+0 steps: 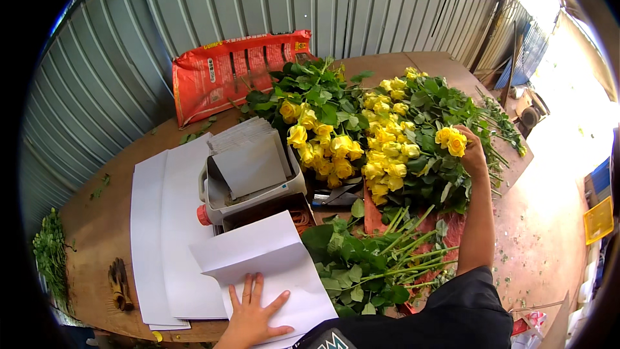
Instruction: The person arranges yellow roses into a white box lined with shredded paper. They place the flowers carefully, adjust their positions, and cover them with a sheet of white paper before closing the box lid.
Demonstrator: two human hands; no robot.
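Note:
My left hand (252,312) lies with fingers spread on a folded sheet of white paper (284,271) at the table's near side. Out to the right, my right hand (473,148) is closed at the yellow roses (451,141), just below their blooms; the stems are mostly hidden by the hand and the leaves. Beside it, a big heap of yellow roses (387,136) spreads across the table, and another bunch of yellow roses (316,136) lies to its left. Leafy cut stems (374,265) lie between my arms, partly on a red surface.
A cut-open plastic jug (258,200) with a red cap holds grey cards (252,161). Large white paper sheets (174,239) are stacked at left. A red bag (236,74) leans on the corrugated metal wall (258,6). Gloves (120,284) and greenery (51,258) lie far left.

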